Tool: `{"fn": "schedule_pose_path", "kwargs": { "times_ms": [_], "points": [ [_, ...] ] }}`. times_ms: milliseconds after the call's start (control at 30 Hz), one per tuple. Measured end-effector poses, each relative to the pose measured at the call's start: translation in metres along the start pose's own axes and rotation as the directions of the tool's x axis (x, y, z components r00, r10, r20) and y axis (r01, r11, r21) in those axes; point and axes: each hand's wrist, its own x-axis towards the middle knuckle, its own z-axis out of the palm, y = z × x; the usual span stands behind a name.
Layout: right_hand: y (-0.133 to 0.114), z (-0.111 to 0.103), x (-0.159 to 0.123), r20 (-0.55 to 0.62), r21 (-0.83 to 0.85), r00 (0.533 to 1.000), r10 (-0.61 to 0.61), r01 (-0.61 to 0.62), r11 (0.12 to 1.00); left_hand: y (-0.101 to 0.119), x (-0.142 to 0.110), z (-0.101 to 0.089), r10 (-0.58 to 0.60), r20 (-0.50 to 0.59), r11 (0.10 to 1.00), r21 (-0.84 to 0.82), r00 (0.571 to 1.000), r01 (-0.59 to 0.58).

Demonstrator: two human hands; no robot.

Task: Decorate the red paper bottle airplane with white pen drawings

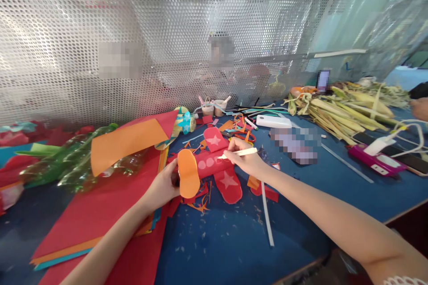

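Observation:
A red toy airplane (204, 167) with an orange rounded piece (189, 173) at its near-left end lies across the middle. Pale dots run along its body, and each red wing (228, 183) bears a pale star. My left hand (166, 181) grips the body's left end, its fingertips partly hidden behind the orange piece. In my right hand (244, 156) is a white marker (245, 152), pinched with its tip at the red body beside the dots. Red and orange paper scraps (200, 205) lie around and under the airplane.
Stacked coloured sheets (100, 213) and green plastic bottles (73, 160) lie left. Behind are small cups (214, 107) and a perforated metal panel (160, 44). Dried husks (347, 107), a white device (273, 121) and a purple power strip (377, 160) sit right. Another person's hand (419, 108) shows far right.

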Motion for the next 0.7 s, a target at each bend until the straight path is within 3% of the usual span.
{"fn": "schedule_pose_path", "kwargs": {
  "times_ms": [167,700],
  "points": [
    [-0.0026,0.0,-0.0012,0.016,0.001,1.0,-0.019,0.019,1.0,0.0004,0.0,-0.0001,-0.008,0.044,1.0,-0.015,0.999,0.009],
    [-0.0031,0.0,-0.0025,0.036,-0.007,0.999,-0.027,0.027,1.0,-0.0032,0.0003,-0.0003,-0.019,0.024,0.999,0.051,1.0,0.018]
  ]
}}
